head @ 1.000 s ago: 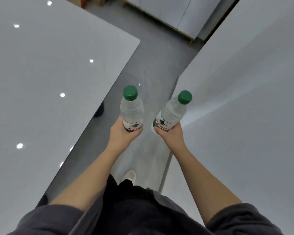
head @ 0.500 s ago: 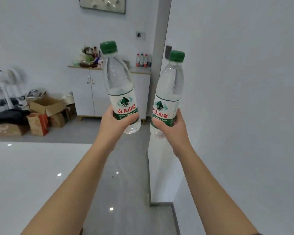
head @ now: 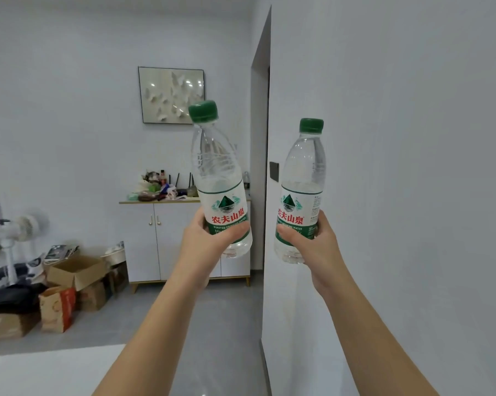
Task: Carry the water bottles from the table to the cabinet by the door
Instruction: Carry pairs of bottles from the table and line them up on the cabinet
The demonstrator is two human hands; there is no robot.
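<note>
Open grey floor (head: 223,318) toward cabinet (head: 181,241) (wall corner (head: 265,252) right), bottles aloft

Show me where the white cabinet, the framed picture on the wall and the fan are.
white cabinet (head: 143,238), head view, on its left door.
framed picture (head: 171,94), head view, on the middle of the artwork.
fan (head: 26,224), head view, on its round head.

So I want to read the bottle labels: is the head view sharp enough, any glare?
Head view: labels on the left bottle and right bottle read clearly; small print blurs; glare only on the framed picture; wall edges bow from the wide lens.
</note>
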